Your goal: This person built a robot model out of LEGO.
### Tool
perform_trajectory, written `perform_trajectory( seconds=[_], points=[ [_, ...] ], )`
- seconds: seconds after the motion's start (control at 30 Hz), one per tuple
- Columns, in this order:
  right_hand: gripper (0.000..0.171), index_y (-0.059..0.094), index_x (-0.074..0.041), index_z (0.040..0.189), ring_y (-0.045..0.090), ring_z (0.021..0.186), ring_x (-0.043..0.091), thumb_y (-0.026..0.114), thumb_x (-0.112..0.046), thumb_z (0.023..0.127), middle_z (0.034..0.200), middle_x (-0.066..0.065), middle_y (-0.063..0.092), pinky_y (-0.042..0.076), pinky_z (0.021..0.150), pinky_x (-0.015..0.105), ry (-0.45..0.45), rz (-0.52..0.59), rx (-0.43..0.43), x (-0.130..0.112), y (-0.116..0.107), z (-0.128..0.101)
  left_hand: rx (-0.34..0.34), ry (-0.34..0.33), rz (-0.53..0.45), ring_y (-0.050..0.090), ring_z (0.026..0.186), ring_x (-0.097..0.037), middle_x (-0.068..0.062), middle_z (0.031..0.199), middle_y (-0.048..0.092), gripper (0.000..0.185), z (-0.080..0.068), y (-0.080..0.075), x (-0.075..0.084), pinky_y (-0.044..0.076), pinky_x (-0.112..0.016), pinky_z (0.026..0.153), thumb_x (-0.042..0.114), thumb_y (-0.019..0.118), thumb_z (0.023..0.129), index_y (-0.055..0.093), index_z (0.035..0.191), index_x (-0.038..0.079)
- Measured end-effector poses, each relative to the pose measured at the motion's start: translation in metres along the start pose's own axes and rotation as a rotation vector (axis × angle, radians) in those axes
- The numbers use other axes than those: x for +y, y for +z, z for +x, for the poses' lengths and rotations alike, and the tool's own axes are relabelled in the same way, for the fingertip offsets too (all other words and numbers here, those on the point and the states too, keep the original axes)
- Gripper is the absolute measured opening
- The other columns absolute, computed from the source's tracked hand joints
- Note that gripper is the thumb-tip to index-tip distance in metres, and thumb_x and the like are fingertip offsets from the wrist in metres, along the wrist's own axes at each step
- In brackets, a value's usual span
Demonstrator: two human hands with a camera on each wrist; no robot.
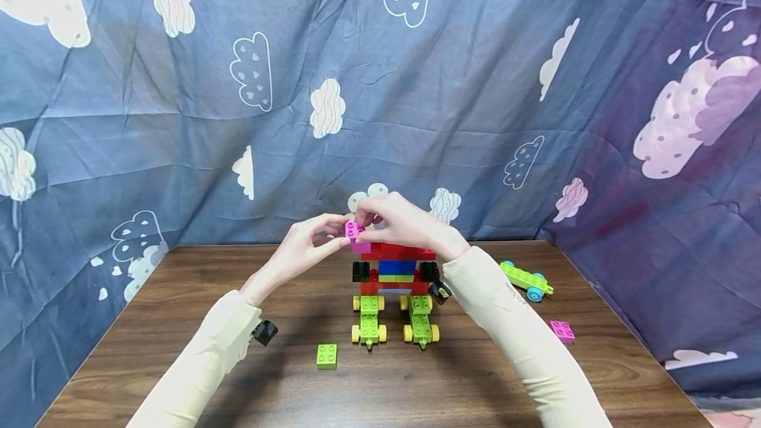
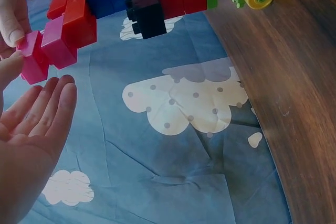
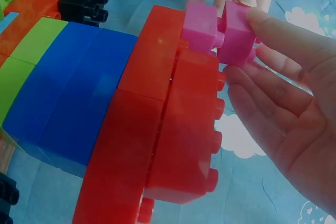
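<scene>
A pink brick [image 1: 351,230] is at the left shoulder of an upright figure built of toy bricks. My right hand [image 1: 401,218] pinches it between thumb and fingers. From the left side, my left hand [image 1: 304,245] holds the same brick with thumb and fingertips. Directly below is another pink brick [image 3: 200,24], attached beside the red bricks [image 3: 191,124] of the figure's top. Studs show in a narrow gap between the two pink bricks in the right wrist view. Blue bricks [image 1: 397,268] and black bricks [image 1: 361,272] make up the body.
The figure stands on two lime wheeled bases [image 1: 369,322] with yellow wheels. A lime brick [image 1: 326,356] lies in front on the wooden table [image 1: 285,401]. Another lime wheeled base [image 1: 524,277] and a pink brick [image 1: 562,331] lie to the right. A cloud-patterned cloth [image 1: 380,84] hangs behind.
</scene>
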State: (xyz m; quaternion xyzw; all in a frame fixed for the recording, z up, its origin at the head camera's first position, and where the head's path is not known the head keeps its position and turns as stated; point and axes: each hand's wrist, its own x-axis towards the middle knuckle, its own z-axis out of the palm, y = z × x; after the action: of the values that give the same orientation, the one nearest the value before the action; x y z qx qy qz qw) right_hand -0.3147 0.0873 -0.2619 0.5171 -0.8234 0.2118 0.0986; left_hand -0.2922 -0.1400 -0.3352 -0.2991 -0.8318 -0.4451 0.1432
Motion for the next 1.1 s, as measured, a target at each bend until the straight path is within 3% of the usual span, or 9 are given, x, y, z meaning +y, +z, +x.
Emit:
perform_trajectory(
  seconds=[0.5,0.73,0.93,1.1],
  points=[
    [0.023,0.067,-0.006,0.098,0.069,0.088,0.018,0.079,-0.021,0.085,0.094,0.007,0.072,0.059,0.085,0.031,0.054,-0.013,-0.012,0.004,0.0,-0.008,-0.001,0.0,-0.017,0.07,0.105,-0.026,-0.012,0.119,0.072,0.039,0.0,0.0,0.0,0.058,-0.046,0.091,0.018,0.072,0.091,0.064,0.128,0.008],
    [0.031,0.071,-0.008,0.107,0.067,0.09,0.019,0.078,-0.028,0.086,0.103,0.006,0.074,0.057,0.088,0.034,0.129,-0.07,-0.085,0.011,0.0,-0.02,-0.008,0.015,-0.01,0.069,0.107,-0.027,-0.011,0.126,0.068,0.042,-0.001,-0.001,0.001,0.057,-0.047,0.092,0.02,0.071,0.092,0.063,0.132,0.009],
    [0.028,0.073,-0.01,0.105,0.061,0.082,0.014,0.076,-0.031,0.088,0.099,0.003,0.074,0.055,0.081,0.029,0.128,-0.087,-0.105,0.013,0.007,-0.021,-0.007,0.016,-0.013,0.069,0.107,-0.028,-0.012,0.127,0.068,0.041,-0.002,0.0,0.0,0.057,-0.047,0.091,0.019,0.072,0.091,0.064,0.13,0.007],
    [0.028,0.074,-0.008,0.107,0.065,0.086,0.015,0.075,-0.03,0.089,0.102,0.005,0.075,0.056,0.085,0.031,0.099,-0.097,-0.096,0.015,0.01,-0.02,-0.004,0.001,-0.019,0.069,0.106,-0.028,-0.013,0.124,0.069,0.039,-0.001,-0.001,-0.001,0.056,-0.049,0.091,0.018,0.073,0.09,0.064,0.126,0.004]
  ],
)
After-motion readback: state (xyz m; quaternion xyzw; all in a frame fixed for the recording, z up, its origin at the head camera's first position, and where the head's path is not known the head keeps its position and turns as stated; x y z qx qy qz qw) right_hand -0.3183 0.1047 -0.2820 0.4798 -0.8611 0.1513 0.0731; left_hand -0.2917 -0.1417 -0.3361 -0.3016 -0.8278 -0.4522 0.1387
